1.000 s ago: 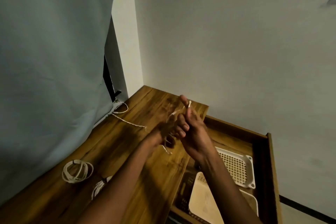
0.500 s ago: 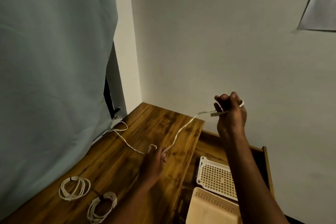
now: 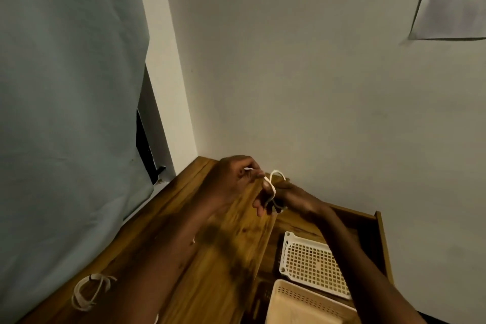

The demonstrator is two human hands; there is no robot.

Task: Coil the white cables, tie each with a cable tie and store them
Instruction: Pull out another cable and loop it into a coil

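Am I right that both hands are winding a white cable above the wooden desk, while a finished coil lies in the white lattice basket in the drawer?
Not quite: the finished coil lies on the wooden desk near the curtain, not in the white lattice basket, as the head view shows. The rest holds: the left hand and right hand are winding a white cable above the desk.
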